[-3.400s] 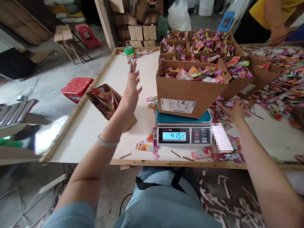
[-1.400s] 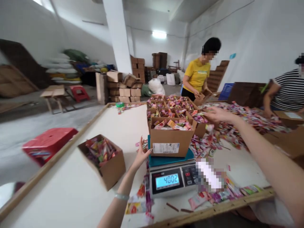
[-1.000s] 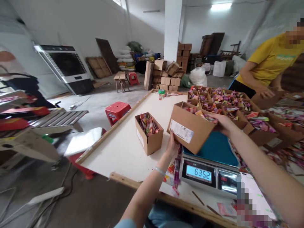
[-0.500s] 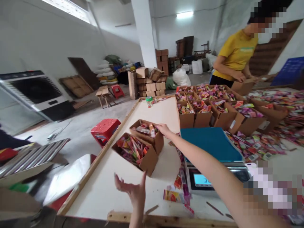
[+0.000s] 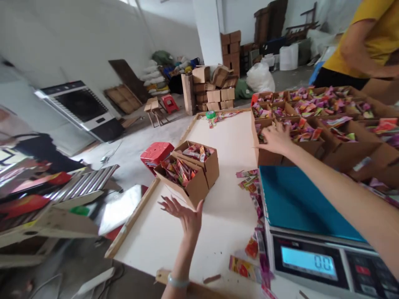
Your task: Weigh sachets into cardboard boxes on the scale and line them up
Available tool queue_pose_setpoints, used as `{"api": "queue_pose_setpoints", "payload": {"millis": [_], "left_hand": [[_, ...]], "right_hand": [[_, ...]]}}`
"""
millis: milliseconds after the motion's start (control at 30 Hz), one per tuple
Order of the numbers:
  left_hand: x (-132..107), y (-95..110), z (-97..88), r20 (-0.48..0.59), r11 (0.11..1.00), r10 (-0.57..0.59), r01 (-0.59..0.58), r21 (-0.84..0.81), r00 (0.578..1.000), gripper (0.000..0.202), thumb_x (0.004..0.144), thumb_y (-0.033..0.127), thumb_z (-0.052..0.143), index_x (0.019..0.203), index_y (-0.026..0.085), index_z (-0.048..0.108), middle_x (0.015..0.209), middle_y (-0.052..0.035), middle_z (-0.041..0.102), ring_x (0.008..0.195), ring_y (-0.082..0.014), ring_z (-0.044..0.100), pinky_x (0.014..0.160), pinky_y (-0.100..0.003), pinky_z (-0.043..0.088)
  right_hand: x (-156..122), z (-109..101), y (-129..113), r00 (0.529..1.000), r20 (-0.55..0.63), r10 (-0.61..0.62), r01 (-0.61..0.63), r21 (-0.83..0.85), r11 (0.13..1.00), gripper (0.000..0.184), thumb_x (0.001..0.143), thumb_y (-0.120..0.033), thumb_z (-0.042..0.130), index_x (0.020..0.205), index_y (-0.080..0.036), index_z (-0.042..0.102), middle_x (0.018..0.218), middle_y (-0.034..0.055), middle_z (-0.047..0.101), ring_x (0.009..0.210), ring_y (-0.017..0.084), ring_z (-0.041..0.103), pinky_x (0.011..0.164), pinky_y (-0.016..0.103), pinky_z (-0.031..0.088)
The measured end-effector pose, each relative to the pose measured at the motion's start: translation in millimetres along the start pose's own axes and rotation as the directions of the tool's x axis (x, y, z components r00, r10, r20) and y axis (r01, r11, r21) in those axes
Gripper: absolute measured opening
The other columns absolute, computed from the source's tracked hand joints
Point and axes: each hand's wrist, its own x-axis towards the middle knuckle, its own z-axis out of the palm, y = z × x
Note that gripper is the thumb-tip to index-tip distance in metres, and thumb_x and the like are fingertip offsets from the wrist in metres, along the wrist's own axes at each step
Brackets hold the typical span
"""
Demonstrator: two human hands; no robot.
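My left hand [image 5: 183, 212] is open with spread fingers, hovering just in front of the nearer of two small cardboard boxes [image 5: 184, 180] filled with colourful sachets; a second filled box [image 5: 201, 160] sits right behind it. My right hand [image 5: 276, 139] reaches across the scale and rests on the rim of a filled cardboard box [image 5: 268, 155] at the near end of a row of such boxes; its fingers curl over the edge. The digital scale [image 5: 307, 232] has a bare teal platform and a lit display.
Loose sachets [image 5: 254, 195] lie beside the scale. More filled boxes [image 5: 327, 120] crowd the right side of the white table [image 5: 224, 137]. A person in a yellow shirt [image 5: 370, 37] works at the far right. A red stool [image 5: 156, 153] and a metal conveyor [image 5: 77, 187] stand left.
The box lifted off the scale now sits beside the other small box at the table's left. My right hand has left it and moved right to the box row. The scale is bare.
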Motion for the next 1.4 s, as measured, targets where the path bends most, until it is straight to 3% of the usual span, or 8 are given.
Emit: {"api": "queue_pose_setpoints", "payload": {"millis": [200,367,500,700,933,1000,1233,1400], "left_hand": [[9.0,97.0,83.3,0.397,0.829,0.098,0.146,-0.540,0.912,0.055,0.098,0.036,0.061,0.151,0.026,0.050,0.160,-0.0174,0.048,0.155,-0.0304,0.041,0.130,-0.052,0.028],[73.8,133.6,189.4,0.836,0.111,-0.351,0.905,-0.411,0.422,0.062,0.101,0.059,0.045,0.148,0.020,0.053,0.151,-0.0175,0.058,0.149,-0.0312,0.049,0.122,-0.053,0.042],[103.6,140.0,186.5,0.901,-0.167,-0.325,0.920,-0.354,0.288,0.062,0.107,0.054,0.024,0.147,0.018,0.054,0.138,-0.0140,0.068,0.129,-0.0255,0.066,0.108,-0.044,0.057],[78.7,171.5,82.7,0.958,-0.050,-0.140,0.964,-0.260,0.251,0.042,0.108,0.045,0.043,0.139,0.024,0.062,0.132,-0.0090,0.073,0.104,-0.0215,0.075,0.097,-0.039,0.063],[21.3,219.7,58.3,0.938,0.560,0.129,0.804,0.200,-0.323,0.082,0.103,0.072,0.015,0.101,0.016,0.075,0.078,-0.0133,0.078,0.056,-0.0210,0.072,0.049,-0.030,0.056],[22.6,222.7,66.3,0.969,0.736,0.074,0.668,0.106,-0.235,0.079,0.104,0.071,0.019,0.071,0.017,0.068,0.053,-0.0095,0.067,0.040,-0.0161,0.061,0.039,-0.023,0.044],[75.7,226.7,50.5,0.731,0.705,0.145,0.449,-0.549,0.667,0.045,0.106,0.049,0.049,0.076,0.019,0.063,0.053,0.0034,0.049,0.039,-0.0064,0.043,0.037,-0.017,0.033],[93.6,235.9,34.8,0.419,0.626,0.182,0.223,-0.747,0.890,0.031,0.100,0.052,0.060,0.106,0.023,0.065,0.090,-0.0047,0.069,0.073,-0.0115,0.068,0.050,-0.016,0.047]], "right_hand": [[12.5,-0.6,69.8,0.994,0.102,-0.038,0.053,-0.153,0.987,0.028,0.083,-0.033,0.080,0.069,-0.017,0.061,0.110,0.0115,0.074,0.139,0.043,0.046,0.121,0.070,0.018],[27.8,17.4,2.2,0.993,0.102,-0.066,0.071,-0.043,0.997,0.043,0.086,-0.033,0.078,0.059,-0.020,0.047,0.071,0.0078,0.064,0.092,0.029,0.065,0.086,0.035,0.044],[20.0,3.8,-44.9,0.987,0.048,-0.152,0.150,0.040,0.988,0.041,0.089,-0.039,0.077,0.062,-0.021,0.050,0.072,0.0068,0.064,0.083,0.026,0.064,0.078,0.033,0.043],[-92.4,-78.1,-73.3,0.903,-0.109,-0.417,0.429,0.132,0.894,0.045,0.087,-0.072,0.066,0.078,-0.028,0.071,0.103,0.0083,0.074,0.114,0.034,0.066,0.110,0.055,0.048],[-213.0,-146.4,-37.9,0.941,0.004,-0.340,0.339,0.021,0.940,0.034,0.087,-0.071,0.066,0.092,-0.040,0.079,0.122,-0.0039,0.074,0.128,0.034,0.064,0.124,0.064,0.042],[-220.2,-150.8,-22.4,0.948,0.056,-0.312,0.312,0.004,0.950,0.039,0.087,-0.071,0.066,0.086,-0.033,0.077,0.129,-0.0011,0.072,0.132,0.034,0.062,0.124,0.063,0.042],[-225.9,-147.8,-13.0,0.935,0.045,-0.352,0.353,-0.026,0.935,0.054,0.083,-0.069,0.076,0.122,-0.032,0.072,0.163,-0.0035,0.046,0.156,0.034,0.039,0.131,0.062,0.029],[-235.6,-169.5,-11.9,0.913,-0.091,-0.399,0.400,-0.004,0.917,0.081,0.083,-0.067,0.077,0.152,-0.034,0.051,0.170,0.0022,0.035,0.162,0.031,0.026,0.133,0.057,0.024]]}}
